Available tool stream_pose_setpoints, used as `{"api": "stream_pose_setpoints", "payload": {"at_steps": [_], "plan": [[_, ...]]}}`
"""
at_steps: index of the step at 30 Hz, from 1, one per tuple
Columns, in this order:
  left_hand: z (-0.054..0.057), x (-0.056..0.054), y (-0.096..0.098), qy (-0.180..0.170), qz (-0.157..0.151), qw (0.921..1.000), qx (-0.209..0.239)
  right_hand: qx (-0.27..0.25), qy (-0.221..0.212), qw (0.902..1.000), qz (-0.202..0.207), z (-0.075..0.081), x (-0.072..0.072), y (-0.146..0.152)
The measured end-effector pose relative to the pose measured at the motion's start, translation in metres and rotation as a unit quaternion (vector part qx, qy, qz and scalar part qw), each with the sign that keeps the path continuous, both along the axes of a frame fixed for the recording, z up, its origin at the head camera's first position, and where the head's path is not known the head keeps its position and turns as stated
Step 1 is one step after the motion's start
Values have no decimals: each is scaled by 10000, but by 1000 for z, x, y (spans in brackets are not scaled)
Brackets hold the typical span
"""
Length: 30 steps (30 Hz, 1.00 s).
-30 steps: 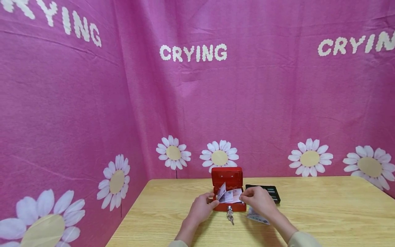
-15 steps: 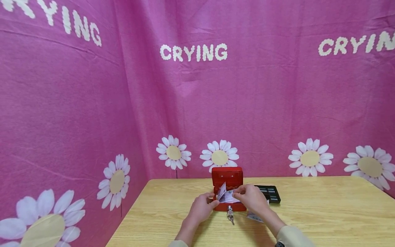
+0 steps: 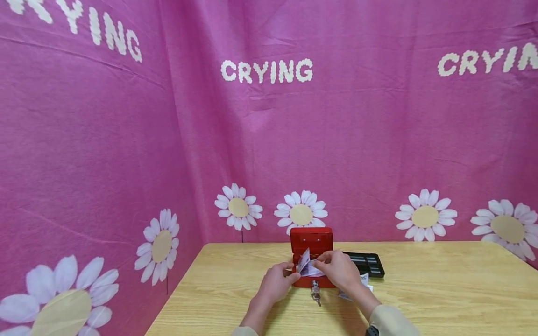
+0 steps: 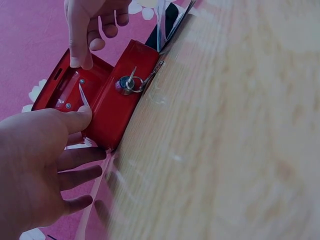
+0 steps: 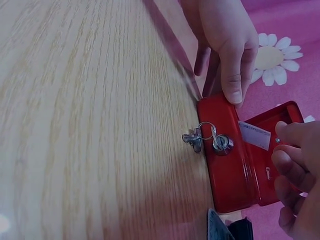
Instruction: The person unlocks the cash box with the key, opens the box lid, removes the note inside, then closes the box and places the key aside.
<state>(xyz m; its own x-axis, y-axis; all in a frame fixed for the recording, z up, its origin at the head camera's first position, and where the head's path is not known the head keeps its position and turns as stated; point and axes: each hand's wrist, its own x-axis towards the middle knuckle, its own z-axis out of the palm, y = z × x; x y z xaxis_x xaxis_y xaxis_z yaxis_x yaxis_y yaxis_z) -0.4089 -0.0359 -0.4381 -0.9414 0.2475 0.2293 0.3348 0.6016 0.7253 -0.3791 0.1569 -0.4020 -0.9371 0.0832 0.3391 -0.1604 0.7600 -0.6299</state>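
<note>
A red cash box (image 3: 313, 239) stands on the table with its lid up. Keys (image 5: 195, 137) hang from the lock on its front. Inside lie pale purple banknotes (image 3: 310, 270), and one folded banknote (image 5: 255, 135) sticks up near the left end. My left hand (image 3: 275, 283) holds the box's left end, thumb over the rim and other fingers along the outside. Above the box's right half is my right hand (image 3: 339, 270), thumb and forefinger tips close together over the notes. In the left wrist view I see nothing between those fingertips; the head view hides the notes beneath them.
A black coin tray (image 3: 374, 264) lies right of the box, partly behind my right hand. Loose banknotes (image 3: 364, 280) lie in front of it, half covered by my right wrist. A pink cloth (image 3: 357, 140) with daisies hangs behind the wooden table (image 3: 441, 294).
My right hand has moved left over the notes and now covers the box's right half. More of the black tray shows. My left hand has stayed at the box's left end.
</note>
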Motion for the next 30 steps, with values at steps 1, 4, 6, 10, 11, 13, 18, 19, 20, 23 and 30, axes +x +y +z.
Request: {"api": "stream_pose_setpoints", "payload": {"at_steps": [1,4,6,10,11,13,18,19,20,23,30], "plan": [[0,0,0,6,-5,10000,4,11,-17,10000,-39,-1,0,0],[0,0,1,4,-2,10000,14,56,-31,9999,-88,-2,-2,0],[0,0,1,-14,4,10000,26,75,-22,9999,-104,-2,-2,0],[-1,0,1,4,3,10000,24,106,24,9999,-135,-5,-3,-1],[-1,0,1,33,-5,10000,25,111,27,9998,-147,-5,-4,-2],[-1,0,1,58,-16,10000,27,112,12,9998,-173,-6,-5,-2],[-2,0,0,68,-35,10000,10,139,-93,9996,-240,-4,-6,-4],[-2,0,0,71,-39,10000,5,142,-126,9995,-270,-4,-7,-4],[-2,0,0,68,-43,10000,5,145,-163,9993,-291,-4,-7,-5],[-3,0,0,80,-49,10000,3,148,-237,9990,-348,-4,-7,-5],[-2,-1,0,8,-34,10000,43,107,-198,9992,-338,-5,-7,-7]]}}
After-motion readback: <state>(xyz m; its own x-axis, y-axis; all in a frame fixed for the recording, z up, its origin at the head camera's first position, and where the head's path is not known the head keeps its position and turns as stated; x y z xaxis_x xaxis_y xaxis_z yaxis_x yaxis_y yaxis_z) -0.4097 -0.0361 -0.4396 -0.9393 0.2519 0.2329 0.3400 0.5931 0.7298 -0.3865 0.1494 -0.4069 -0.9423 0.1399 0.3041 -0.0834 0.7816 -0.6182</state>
